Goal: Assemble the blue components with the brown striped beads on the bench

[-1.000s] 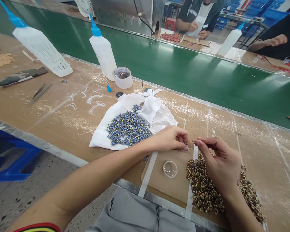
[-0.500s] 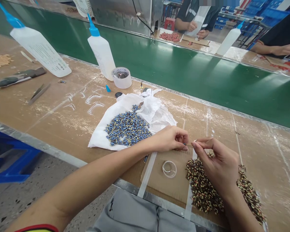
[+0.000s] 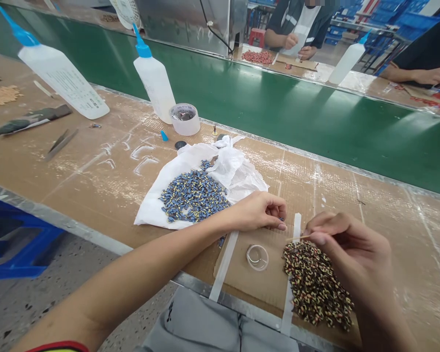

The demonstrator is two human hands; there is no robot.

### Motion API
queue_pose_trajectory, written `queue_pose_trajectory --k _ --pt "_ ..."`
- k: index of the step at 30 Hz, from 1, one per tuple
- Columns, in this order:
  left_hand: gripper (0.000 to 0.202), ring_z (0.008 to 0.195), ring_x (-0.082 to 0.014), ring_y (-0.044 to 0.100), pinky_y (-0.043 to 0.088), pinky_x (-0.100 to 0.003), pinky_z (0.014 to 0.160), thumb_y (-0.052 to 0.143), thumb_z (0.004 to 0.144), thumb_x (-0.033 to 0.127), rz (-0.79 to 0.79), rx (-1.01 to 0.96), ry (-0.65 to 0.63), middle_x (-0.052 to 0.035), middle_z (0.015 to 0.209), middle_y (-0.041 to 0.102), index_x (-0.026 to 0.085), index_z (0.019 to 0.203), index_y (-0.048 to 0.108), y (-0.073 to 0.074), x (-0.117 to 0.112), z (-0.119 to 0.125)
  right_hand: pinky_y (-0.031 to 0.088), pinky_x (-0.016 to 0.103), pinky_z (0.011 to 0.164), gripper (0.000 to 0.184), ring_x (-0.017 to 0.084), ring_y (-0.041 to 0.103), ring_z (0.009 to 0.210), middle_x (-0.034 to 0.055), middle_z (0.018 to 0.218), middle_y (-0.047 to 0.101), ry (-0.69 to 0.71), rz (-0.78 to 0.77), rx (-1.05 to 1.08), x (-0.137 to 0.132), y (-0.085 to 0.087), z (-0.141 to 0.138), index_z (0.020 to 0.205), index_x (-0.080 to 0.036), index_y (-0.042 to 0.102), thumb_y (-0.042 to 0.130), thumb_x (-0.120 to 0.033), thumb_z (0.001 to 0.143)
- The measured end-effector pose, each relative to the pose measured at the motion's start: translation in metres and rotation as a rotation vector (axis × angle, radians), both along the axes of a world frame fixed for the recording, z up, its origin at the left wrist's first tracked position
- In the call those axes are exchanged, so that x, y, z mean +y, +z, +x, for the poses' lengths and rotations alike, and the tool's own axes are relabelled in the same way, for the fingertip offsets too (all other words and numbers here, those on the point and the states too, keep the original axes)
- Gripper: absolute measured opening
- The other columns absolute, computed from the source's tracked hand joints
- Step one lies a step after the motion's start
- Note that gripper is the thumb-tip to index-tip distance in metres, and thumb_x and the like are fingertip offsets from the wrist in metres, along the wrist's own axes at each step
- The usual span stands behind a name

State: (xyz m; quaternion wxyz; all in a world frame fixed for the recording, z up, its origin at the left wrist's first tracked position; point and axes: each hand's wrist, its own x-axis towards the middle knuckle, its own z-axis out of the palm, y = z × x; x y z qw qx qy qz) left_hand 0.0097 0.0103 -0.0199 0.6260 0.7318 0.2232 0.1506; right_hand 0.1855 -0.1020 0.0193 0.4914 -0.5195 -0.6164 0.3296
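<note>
My left hand [image 3: 259,211] rests on the cardboard-covered bench, its fingers pinched on a small blue piece [image 3: 280,219] at the fingertips. My right hand [image 3: 346,249] is closed on a thin wooden stick [image 3: 297,238] that points left, above a heap of dark, yellow-speckled small parts [image 3: 315,286]. A small clear ring-shaped dish [image 3: 257,257] lies between the hands. A pile of blue and yellow small parts [image 3: 194,194] lies on a white plastic bag [image 3: 238,168] left of my left hand.
Two white squeeze bottles with blue nozzles [image 3: 60,76] [image 3: 155,80] and a small white cup [image 3: 185,119] stand at the back. Tweezers [image 3: 60,143] lie at left. A green conveyor belt [image 3: 278,105] runs behind the bench; other people's hands [image 3: 430,76] work beyond it.
My right hand drew the stick away from my left hand, down and to the right over the dark heap. The left hand stayed where it was.
</note>
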Motion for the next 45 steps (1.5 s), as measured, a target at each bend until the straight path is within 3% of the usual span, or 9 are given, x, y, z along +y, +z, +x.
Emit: queue_pose_trajectory --k 4,9,12,15,19,23,29,33,45 --pt "0.005 0.060 -0.0086 0.049 0.036 -0.021 0.056 0.064 0.076 0.016 0.027 -0.026 -0.011 0.0036 0.064 0.055 0.014 0.079 0.061 -0.001 0.002 -0.001 0.046 0.029 0.069 0.014 0.015 0.060 0.073 0.0005 0.078 0.063 0.337 -0.052 -0.104 0.002 0.001 -0.009 0.076 -0.021 0.057 0.067 -0.015 0.084" --pt "0.005 0.062 -0.0082 0.049 0.038 -0.021 0.059 0.057 0.076 0.009 0.060 -0.057 -0.006 0.0031 0.067 0.057 0.014 0.077 0.059 -0.001 0.002 -0.002 0.045 0.030 0.070 0.014 0.016 0.059 0.076 0.0012 0.079 0.062 0.420 -0.107 -0.176 0.003 -0.009 -0.027 0.076 -0.021 0.058 0.063 -0.022 0.088" --pt "0.006 0.063 -0.0082 0.050 0.039 -0.021 0.060 0.056 0.076 0.008 0.047 -0.066 0.014 0.0026 0.068 0.058 0.014 0.077 0.059 0.000 0.001 -0.002 0.046 0.030 0.071 0.004 0.017 0.059 0.080 0.0030 0.089 0.063 0.443 -0.128 -0.242 0.003 -0.010 -0.030 0.091 -0.022 0.063 0.064 -0.026 0.088" --pt "0.002 0.061 -0.0083 0.051 0.038 -0.021 0.058 0.060 0.078 0.015 -0.006 -0.048 0.038 0.0025 0.066 0.058 0.014 0.080 0.061 0.002 0.001 -0.002 0.048 0.030 0.072 0.022 0.018 0.060 0.082 0.0040 0.098 0.065 0.312 -0.122 -0.293 0.005 -0.002 -0.012 0.109 -0.026 0.061 0.064 -0.032 0.088" --pt "0.012 0.055 -0.0076 0.047 0.036 -0.021 0.054 0.067 0.077 0.025 -0.010 -0.014 0.100 0.0041 0.060 0.054 0.013 0.080 0.065 0.001 0.005 -0.002 0.048 0.029 0.065 0.021 0.019 0.063 0.078 0.0039 0.095 0.068 -0.077 -0.228 -0.437 0.009 0.008 0.047 0.099 -0.025 0.064 0.060 -0.043 0.088" --pt "0.010 0.057 -0.0079 0.049 0.037 -0.021 0.055 0.068 0.076 0.024 0.051 -0.029 0.134 0.0029 0.061 0.057 0.014 0.079 0.068 -0.006 0.008 -0.002 0.047 0.030 0.065 0.026 0.020 0.064 0.074 0.0030 0.086 0.070 0.038 -0.521 -0.600 0.010 0.005 0.088 0.093 -0.024 0.066 0.058 -0.048 0.087" --pt "0.009 0.058 -0.0101 0.060 0.046 -0.024 0.059 0.065 0.077 0.020 -0.090 -0.017 0.185 -0.0017 0.069 0.065 0.013 0.084 0.065 -0.012 0.007 -0.002 0.046 0.029 0.065 0.011 0.019 0.064 0.074 0.0005 0.080 0.070 0.199 -0.529 -0.688 0.014 -0.008 0.053 0.085 -0.024 0.064 0.056 -0.031 0.087" --pt "0.006 0.062 -0.0107 0.061 0.046 -0.024 0.061 0.066 0.075 0.017 -0.047 0.000 0.193 -0.0012 0.068 0.066 0.013 0.080 0.065 -0.008 0.005 -0.002 0.043 0.029 0.060 0.013 0.019 0.062 0.065 0.0004 0.072 0.068 0.129 -0.450 -0.793 0.018 -0.016 0.036 0.078 -0.023 0.064 0.054 -0.025 0.085" --pt "0.012 0.059 -0.0085 0.054 0.043 -0.022 0.060 0.068 0.077 0.024 -0.056 -0.083 0.169 0.0013 0.065 0.061 0.013 0.081 0.066 -0.001 0.002 0.000 0.046 0.033 0.069 0.021 0.022 0.063 0.077 0.0067 0.086 0.068 -0.003 -0.246 -0.834 0.025 -0.029 0.035 0.084 -0.021 0.066 0.046 -0.024 0.087"
